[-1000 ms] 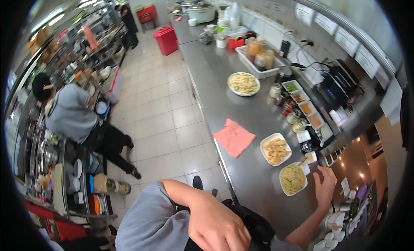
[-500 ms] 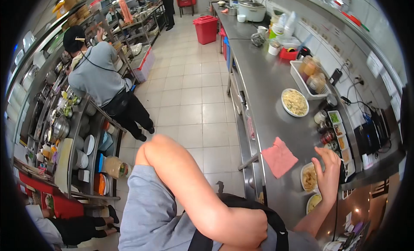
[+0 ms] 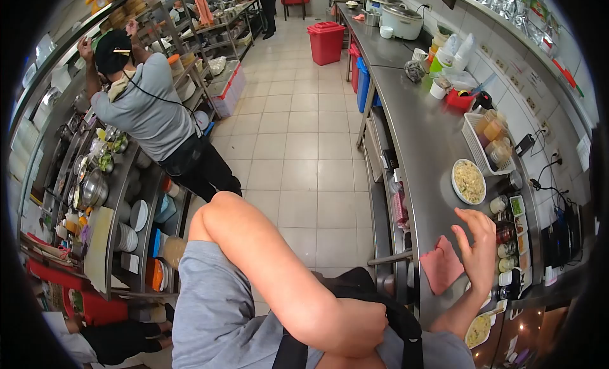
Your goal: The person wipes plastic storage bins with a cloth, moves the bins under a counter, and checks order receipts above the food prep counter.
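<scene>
My left arm is folded across my chest. My left hand [image 3: 363, 326] is curled against the grey shirt beside the black apron [image 3: 355, 285]; its fingertips are hidden, so whatever they may hold does not show. Raised over the steel counter, my right hand [image 3: 477, 245] is open and holds nothing, thumb apart from the fingers. Just left of it lies a folded pink cloth [image 3: 440, 266]. Beyond the hand stands a white bowl of pale, rice-like food [image 3: 469, 182]. A second dish of yellowish food [image 3: 477, 331] is partly behind my right forearm.
Jars [image 3: 505, 233] and small garnish trays [image 3: 520, 224] line the counter's wall side, near a white basket of bottles [image 3: 472, 131]. A co-worker [image 3: 149, 103] stands at the left shelves, arms raised. A red bin [image 3: 325, 44] is farther down the tiled aisle.
My view has shifted, so the counter appears farther right. My right hand stays open, nearer the rice-like bowl in view. The co-worker has lifted both arms toward the upper shelf.
</scene>
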